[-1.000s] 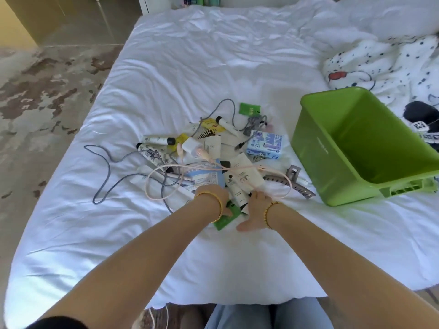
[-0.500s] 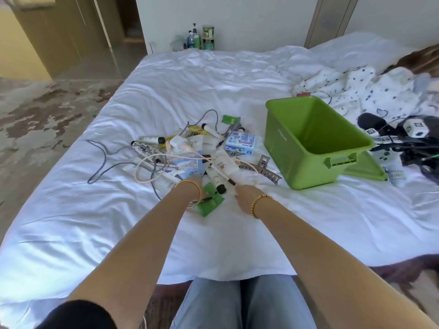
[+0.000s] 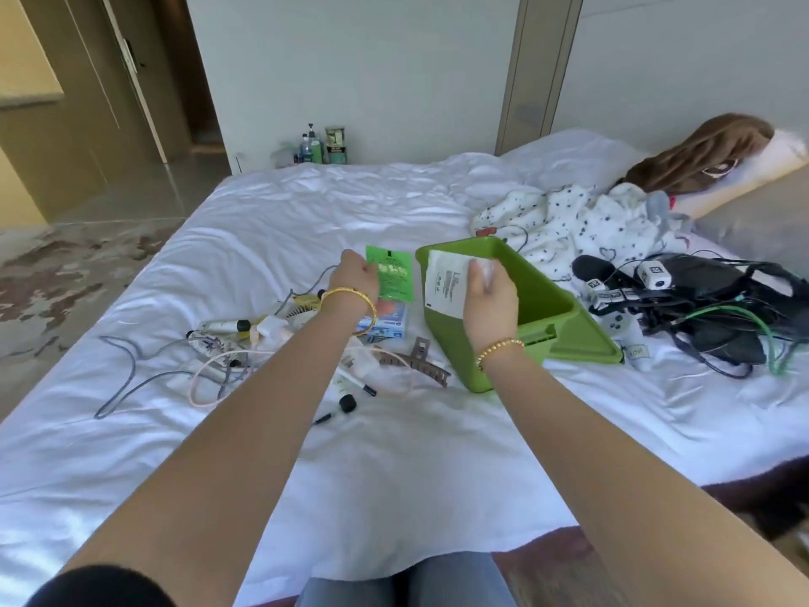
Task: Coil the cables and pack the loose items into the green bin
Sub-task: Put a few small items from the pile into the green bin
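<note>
Hands now raised off the bed (image 3: 394, 453), left hand (image 3: 355, 273) pinching green packet (image 3: 392, 273), right hand (image 3: 489, 295) grasping white packet (image 3: 446, 284) over green bin (image 3: 543, 300), both lifted from the pile.

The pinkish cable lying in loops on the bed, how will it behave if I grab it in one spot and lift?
The pinkish cable will probably be floppy: it lies in loose curves on the sheet, so the rest should trail and dangle. It looks thin, so likely light. Its loops run among the hair claw and tubes, so lifting it may snag or drag them.
</note>
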Demonstrator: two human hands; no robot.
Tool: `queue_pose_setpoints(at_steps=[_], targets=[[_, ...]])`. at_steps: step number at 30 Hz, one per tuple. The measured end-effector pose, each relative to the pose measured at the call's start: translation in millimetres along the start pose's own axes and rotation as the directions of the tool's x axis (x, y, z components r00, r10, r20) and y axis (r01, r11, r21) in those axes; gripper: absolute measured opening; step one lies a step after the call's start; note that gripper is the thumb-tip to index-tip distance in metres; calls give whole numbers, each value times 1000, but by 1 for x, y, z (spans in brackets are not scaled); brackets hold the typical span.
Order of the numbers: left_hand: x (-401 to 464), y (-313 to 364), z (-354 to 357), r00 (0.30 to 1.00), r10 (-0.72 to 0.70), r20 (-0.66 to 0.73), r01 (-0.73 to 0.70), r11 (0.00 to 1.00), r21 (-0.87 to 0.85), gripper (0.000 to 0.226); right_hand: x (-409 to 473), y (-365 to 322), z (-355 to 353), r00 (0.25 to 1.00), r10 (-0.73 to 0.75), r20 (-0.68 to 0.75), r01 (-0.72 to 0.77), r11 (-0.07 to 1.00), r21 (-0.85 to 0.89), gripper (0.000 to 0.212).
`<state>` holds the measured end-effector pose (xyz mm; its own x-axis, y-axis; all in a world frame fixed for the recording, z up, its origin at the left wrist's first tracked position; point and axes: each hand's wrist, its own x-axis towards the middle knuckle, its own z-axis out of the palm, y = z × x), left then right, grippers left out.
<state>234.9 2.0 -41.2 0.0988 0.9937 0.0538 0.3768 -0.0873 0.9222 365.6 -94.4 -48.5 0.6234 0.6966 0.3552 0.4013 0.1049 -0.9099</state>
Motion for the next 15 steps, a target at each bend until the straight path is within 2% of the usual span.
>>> queue_pose_setpoints(at_steps=[3,4,6,7,9,11,15], targets=[[4,36,45,977,-124,172,164,956,-243,17,34,0,-37,971,204,-124,-186,973,138,26],[5,46,61,961,-141,237,209,933,-294,23,45,3,-47,958,256,-130,-244,964,101,30],[8,61,89,932,-123,341,223,936,-272,37,66,12,-62,938,320,-134,-326,945,-22,36],[9,65,102,923,-100,373,186,962,-201,46,74,17,-66,934,335,-125,-344,937,-61,37],[12,67,121,898,-24,440,-11,997,76,61,88,27,-70,937,344,-60,-348,931,-111,37],[13,62,129,875,-13,484,-167,930,327,67,94,34,-70,931,364,22,-356,921,-158,38],[18,42,119,888,21,459,-254,855,452,55,86,45,-63,937,328,118,-295,927,-233,42]])
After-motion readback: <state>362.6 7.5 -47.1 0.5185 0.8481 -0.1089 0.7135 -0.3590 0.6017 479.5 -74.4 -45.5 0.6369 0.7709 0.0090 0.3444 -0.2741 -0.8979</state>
